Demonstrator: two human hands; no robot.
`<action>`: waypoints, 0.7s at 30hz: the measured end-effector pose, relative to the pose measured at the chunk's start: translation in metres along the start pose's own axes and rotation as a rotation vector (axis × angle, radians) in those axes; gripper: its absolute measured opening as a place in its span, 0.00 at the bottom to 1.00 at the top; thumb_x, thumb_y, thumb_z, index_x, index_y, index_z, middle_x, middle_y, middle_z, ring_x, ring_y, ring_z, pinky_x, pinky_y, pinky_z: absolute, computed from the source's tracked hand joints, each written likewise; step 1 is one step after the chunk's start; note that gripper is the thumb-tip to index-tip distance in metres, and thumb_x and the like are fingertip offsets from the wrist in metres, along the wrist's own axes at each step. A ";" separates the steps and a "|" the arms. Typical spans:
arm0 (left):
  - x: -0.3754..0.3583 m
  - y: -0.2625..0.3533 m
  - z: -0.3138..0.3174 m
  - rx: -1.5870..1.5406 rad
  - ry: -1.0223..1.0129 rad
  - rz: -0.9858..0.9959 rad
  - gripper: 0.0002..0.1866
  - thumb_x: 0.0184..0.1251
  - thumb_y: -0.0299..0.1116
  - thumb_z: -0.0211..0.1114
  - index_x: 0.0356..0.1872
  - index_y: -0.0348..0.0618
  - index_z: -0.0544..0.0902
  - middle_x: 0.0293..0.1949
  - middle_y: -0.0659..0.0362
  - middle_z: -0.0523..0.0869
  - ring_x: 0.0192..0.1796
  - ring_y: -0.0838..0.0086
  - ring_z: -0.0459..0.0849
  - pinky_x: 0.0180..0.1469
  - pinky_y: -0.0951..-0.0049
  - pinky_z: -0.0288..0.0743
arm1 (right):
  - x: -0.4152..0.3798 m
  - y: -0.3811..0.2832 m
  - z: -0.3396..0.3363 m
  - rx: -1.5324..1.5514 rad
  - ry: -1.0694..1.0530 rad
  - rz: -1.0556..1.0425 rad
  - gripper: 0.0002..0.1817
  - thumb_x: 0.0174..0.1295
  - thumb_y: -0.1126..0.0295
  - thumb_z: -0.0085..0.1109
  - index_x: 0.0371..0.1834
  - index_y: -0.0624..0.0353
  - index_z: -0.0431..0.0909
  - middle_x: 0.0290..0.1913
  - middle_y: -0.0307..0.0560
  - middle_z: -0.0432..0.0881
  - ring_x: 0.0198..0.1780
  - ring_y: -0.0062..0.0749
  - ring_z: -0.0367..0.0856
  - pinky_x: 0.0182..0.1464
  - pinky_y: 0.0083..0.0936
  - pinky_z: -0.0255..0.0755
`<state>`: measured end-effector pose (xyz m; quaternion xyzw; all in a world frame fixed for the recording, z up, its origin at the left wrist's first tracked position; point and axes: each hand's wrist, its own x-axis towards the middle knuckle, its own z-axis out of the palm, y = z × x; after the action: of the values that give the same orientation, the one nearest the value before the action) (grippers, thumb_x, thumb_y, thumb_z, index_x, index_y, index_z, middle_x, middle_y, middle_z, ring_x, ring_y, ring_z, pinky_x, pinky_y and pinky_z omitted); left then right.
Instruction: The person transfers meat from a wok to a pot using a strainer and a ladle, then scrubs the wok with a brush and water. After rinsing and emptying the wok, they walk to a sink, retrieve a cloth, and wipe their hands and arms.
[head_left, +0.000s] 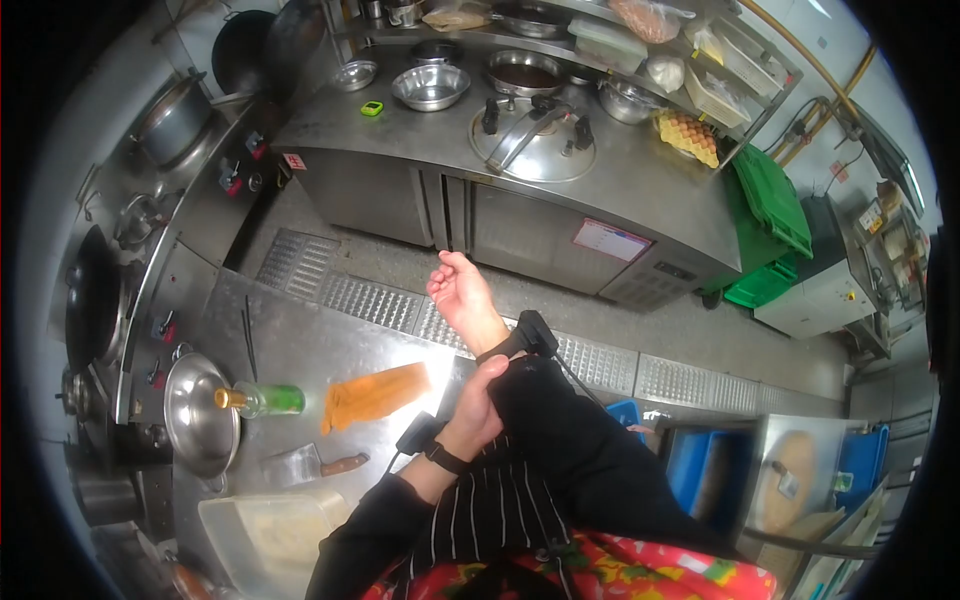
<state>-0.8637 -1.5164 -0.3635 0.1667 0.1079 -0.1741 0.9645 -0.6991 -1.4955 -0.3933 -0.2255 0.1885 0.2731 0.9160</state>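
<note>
My left hand is closed on the black sleeve of my right arm, just below the wrist. My right hand is held out over the floor, its fingers curled in with nothing seen in them. Each wrist wears a black strap with a small box and a cable. Left of my hands, on the steel table, lies an orange cloth. Beside it are a green-labelled glass bottle on its side and a cleaver with a wooden handle.
A steel pan and a clear plastic tub sit on the near table. Across the drain-grated floor, a counter bears bowls, a glass lid and an egg tray. A green bin stands at the right.
</note>
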 end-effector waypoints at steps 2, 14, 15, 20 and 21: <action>-0.001 0.003 0.000 0.038 0.011 0.027 0.20 0.72 0.37 0.58 0.57 0.33 0.78 0.52 0.52 0.86 0.56 0.66 0.83 0.64 0.64 0.74 | -0.003 -0.004 0.005 0.114 -0.049 0.032 0.05 0.63 0.71 0.64 0.35 0.53 0.76 0.23 0.32 0.70 0.25 0.21 0.69 0.28 0.22 0.64; 0.004 -0.007 0.008 0.182 0.187 0.044 0.24 0.75 0.44 0.57 0.59 0.32 0.77 0.51 0.49 0.87 0.55 0.64 0.85 0.63 0.63 0.76 | -0.029 -0.002 0.022 -1.317 0.059 -0.840 0.06 0.58 0.71 0.62 0.36 0.60 0.79 0.26 0.41 0.77 0.30 0.29 0.76 0.34 0.31 0.71; 0.004 -0.009 0.010 0.170 0.168 0.047 0.23 0.75 0.43 0.56 0.58 0.32 0.77 0.50 0.50 0.87 0.54 0.64 0.85 0.62 0.63 0.76 | -0.032 -0.003 0.022 -1.473 0.051 -0.979 0.05 0.57 0.72 0.62 0.35 0.60 0.79 0.26 0.44 0.78 0.32 0.35 0.78 0.37 0.35 0.72; -0.004 -0.009 -0.010 0.263 0.150 0.022 0.26 0.78 0.47 0.54 0.61 0.33 0.75 0.52 0.49 0.86 0.55 0.66 0.84 0.63 0.65 0.74 | -0.039 -0.014 0.006 -1.644 -0.169 -1.159 0.06 0.55 0.71 0.63 0.33 0.60 0.79 0.31 0.50 0.81 0.37 0.48 0.81 0.42 0.43 0.74; -0.006 -0.006 -0.022 0.348 0.161 0.012 0.27 0.79 0.49 0.52 0.62 0.33 0.74 0.53 0.50 0.86 0.56 0.67 0.83 0.63 0.66 0.74 | -0.040 -0.021 -0.002 -1.678 -0.204 -1.078 0.06 0.56 0.71 0.63 0.34 0.60 0.80 0.33 0.50 0.82 0.38 0.46 0.83 0.43 0.39 0.76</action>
<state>-0.8745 -1.5119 -0.3839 0.3450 0.1519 -0.1704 0.9104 -0.7187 -1.5289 -0.3694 -0.8294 -0.2717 -0.1158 0.4741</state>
